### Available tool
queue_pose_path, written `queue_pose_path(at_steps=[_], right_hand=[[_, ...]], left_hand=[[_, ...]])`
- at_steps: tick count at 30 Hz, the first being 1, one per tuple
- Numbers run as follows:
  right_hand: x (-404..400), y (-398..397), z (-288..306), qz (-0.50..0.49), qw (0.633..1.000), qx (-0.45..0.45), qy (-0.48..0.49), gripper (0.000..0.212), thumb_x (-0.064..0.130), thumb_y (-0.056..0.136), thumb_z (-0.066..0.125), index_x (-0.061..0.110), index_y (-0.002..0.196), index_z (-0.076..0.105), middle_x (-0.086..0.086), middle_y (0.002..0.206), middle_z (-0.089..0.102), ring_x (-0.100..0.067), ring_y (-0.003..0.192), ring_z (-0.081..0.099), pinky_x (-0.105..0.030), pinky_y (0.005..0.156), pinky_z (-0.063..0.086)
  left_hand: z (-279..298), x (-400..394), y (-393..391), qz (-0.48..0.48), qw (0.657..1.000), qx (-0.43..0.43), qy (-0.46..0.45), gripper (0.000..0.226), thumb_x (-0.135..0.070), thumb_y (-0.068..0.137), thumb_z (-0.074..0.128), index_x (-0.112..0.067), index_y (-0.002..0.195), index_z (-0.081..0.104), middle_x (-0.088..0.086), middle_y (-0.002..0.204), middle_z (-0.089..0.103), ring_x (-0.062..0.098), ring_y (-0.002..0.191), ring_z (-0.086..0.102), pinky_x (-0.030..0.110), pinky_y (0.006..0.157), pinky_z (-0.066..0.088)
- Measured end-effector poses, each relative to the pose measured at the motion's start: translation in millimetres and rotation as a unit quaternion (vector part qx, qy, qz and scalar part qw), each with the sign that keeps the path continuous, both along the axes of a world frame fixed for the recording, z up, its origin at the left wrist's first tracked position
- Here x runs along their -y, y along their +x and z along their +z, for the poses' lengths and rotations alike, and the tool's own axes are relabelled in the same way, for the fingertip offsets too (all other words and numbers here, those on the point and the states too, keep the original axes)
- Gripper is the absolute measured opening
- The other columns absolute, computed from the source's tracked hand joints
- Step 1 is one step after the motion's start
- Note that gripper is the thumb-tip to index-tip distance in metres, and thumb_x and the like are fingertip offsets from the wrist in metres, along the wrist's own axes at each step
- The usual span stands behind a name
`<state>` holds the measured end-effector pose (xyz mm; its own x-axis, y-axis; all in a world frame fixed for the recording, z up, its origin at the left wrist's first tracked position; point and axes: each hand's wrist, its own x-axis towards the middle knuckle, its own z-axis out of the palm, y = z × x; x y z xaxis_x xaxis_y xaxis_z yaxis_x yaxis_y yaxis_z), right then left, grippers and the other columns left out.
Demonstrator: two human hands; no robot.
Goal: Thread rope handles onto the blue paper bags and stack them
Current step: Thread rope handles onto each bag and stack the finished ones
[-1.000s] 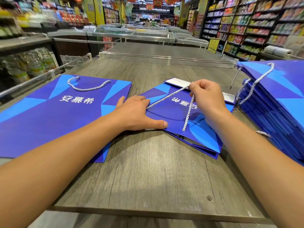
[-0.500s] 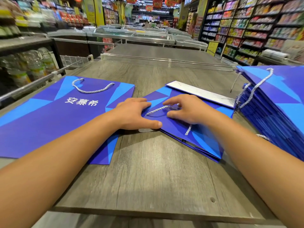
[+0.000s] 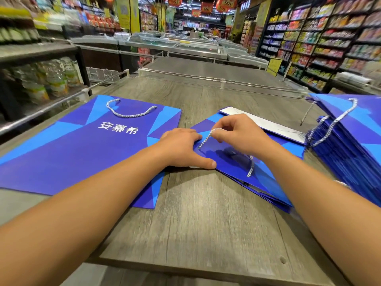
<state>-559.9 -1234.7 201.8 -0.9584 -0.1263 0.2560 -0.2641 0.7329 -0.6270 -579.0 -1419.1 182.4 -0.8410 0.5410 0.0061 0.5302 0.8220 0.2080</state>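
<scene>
A flat blue paper bag [image 3: 231, 162] lies in the middle of the grey wooden table [image 3: 206, 213], its white inner flap toward the far side. My left hand [image 3: 183, 149] presses flat on the bag's left edge, thumb along its near edge. My right hand [image 3: 235, 135] pinches a silver-white rope handle [image 3: 204, 141] just above the bag; the rope's other end [image 3: 250, 168] trails across the bag under my wrist. A finished blue bag [image 3: 82, 145] with its rope handle [image 3: 127, 112] threaded lies flat on the left.
A tall stack of blue bags [image 3: 354, 145] with rope handles stands at the right edge of the table. A clear low rail [image 3: 222, 83] borders the far side. Store shelves and freezer cases surround the table.
My right hand dropped from a raised pull onto the bag, then lifted a little, now pinching the rope near my left fingertips. My left hand stayed pressed on the bag.
</scene>
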Motion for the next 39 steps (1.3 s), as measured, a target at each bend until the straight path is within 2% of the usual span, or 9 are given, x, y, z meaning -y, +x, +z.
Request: queue_pose_path(at_steps=[4, 8, 11, 17, 25, 28, 32, 35, 39], right_hand=[[-34.7, 1.1, 26.2, -0.026, 0.997, 0.015, 0.073, 0.01, 0.017, 0.084, 0.073, 0.022, 0.075, 0.072, 0.009, 0.061, 0.065, 0.001, 0.052, 0.05, -0.02, 0.057, 0.04], [-54.2, -4.6, 36.6, -0.013, 0.996, 0.088, 0.022, 0.004, 0.012, 0.084, 0.076, 0.015, 0.081, 0.075, -0.003, 0.071, 0.07, -0.007, 0.063, 0.055, -0.022, 0.063, 0.043], [-54.6, -17.1, 22.9, -0.051, 0.995, 0.085, -0.026, 0.011, 0.008, 0.087, 0.071, 0.015, 0.08, 0.074, 0.004, 0.067, 0.068, -0.007, 0.062, 0.056, -0.022, 0.064, 0.043], [-45.6, -28.2, -18.2, -0.152, 0.978, 0.025, 0.14, 0.015, 0.035, 0.083, 0.075, 0.022, 0.077, 0.069, 0.005, 0.075, 0.066, -0.016, 0.077, 0.057, -0.027, 0.068, 0.038], [-62.2, -3.2, 1.6, -0.176, 0.98, 0.087, 0.028, 0.028, 0.042, 0.091, 0.064, 0.018, 0.078, 0.065, 0.003, 0.064, 0.058, -0.017, 0.06, 0.05, -0.028, 0.057, 0.037], [-75.4, 11.0, -1.3, -0.254, 0.96, 0.053, 0.102, 0.023, 0.041, 0.089, 0.062, 0.019, 0.093, 0.067, -0.001, 0.09, 0.069, -0.027, 0.089, 0.062, -0.031, 0.073, 0.044], [-85.8, 35.6, -8.9, -0.314, 0.92, 0.134, 0.191, 0.074, 0.067, 0.078, 0.062, 0.019, 0.134, 0.051, -0.01, 0.14, 0.051, -0.035, 0.127, 0.048, -0.042, 0.102, 0.043], [-79.1, 45.4, -14.8, -0.261, 0.925, 0.185, 0.203, 0.083, 0.067, 0.082, 0.06, 0.021, 0.148, 0.037, -0.008, 0.151, 0.042, -0.034, 0.135, 0.041, -0.039, 0.109, 0.037], [-74.9, 40.1, -21.8, -0.206, 0.951, 0.167, 0.158, 0.073, 0.055, 0.086, 0.064, 0.026, 0.148, 0.037, -0.005, 0.155, 0.035, -0.029, 0.139, 0.037, -0.038, 0.114, 0.031]], left_hand=[[0.8, -0.4, -0.1, 0.001, 1.0, -0.001, 0.0, 0.125, -0.094, 0.033, 0.028, -0.02, 0.131, 0.054, -0.002, 0.135, 0.052, 0.022, 0.13, 0.041, 0.04, 0.106, 0.036], [-0.3, -1.5, -1.1, -0.006, 1.0, -0.005, 0.0, 0.125, -0.095, 0.035, 0.027, -0.022, 0.133, 0.053, -0.006, 0.133, 0.052, 0.021, 0.13, 0.041, 0.041, 0.106, 0.035], [-0.6, -1.6, -1.0, -0.005, 1.0, -0.003, 0.001, 0.125, -0.095, 0.035, 0.029, -0.023, 0.135, 0.051, -0.007, 0.137, 0.05, 0.019, 0.133, 0.038, 0.039, 0.107, 0.033], [-1.7, -1.2, -0.2, -0.002, 1.0, 0.002, -0.004, 0.124, -0.094, 0.036, 0.032, -0.024, 0.137, 0.049, -0.006, 0.141, 0.047, 0.018, 0.135, 0.035, 0.039, 0.109, 0.03], [-4.7, -2.9, -0.9, 0.021, 1.0, -0.012, -0.018, 0.111, -0.096, 0.055, 0.043, -0.027, 0.142, 0.044, 0.0, 0.15, 0.037, 0.024, 0.142, 0.026, 0.045, 0.114, 0.025], [-7.2, -1.5, -3.4, 0.064, 0.998, 0.005, -0.023, 0.108, -0.093, 0.063, 0.043, -0.034, 0.151, 0.026, 0.002, 0.161, 0.019, 0.031, 0.149, 0.011, 0.052, 0.119, 0.011], [-8.2, 2.2, -6.5, 0.122, 0.992, -0.003, -0.016, 0.123, -0.1, 0.053, 0.036, -0.03, 0.153, 0.02, 0.007, 0.157, 0.029, 0.035, 0.146, 0.019, 0.055, 0.118, 0.015], [-7.0, 3.9, -11.0, 0.156, 0.988, -0.016, 0.006, 0.122, -0.099, 0.05, 0.039, -0.028, 0.149, 0.031, 0.007, 0.148, 0.041, 0.033, 0.139, 0.031, 0.055, 0.113, 0.023], [-1.0, 6.1, -8.6, 0.169, 0.974, -0.017, 0.151, 0.088, -0.074, 0.068, 0.068, -0.025, 0.137, 0.047, 0.008, 0.135, 0.044, 0.027, 0.129, 0.042, 0.045, 0.107, 0.034]])
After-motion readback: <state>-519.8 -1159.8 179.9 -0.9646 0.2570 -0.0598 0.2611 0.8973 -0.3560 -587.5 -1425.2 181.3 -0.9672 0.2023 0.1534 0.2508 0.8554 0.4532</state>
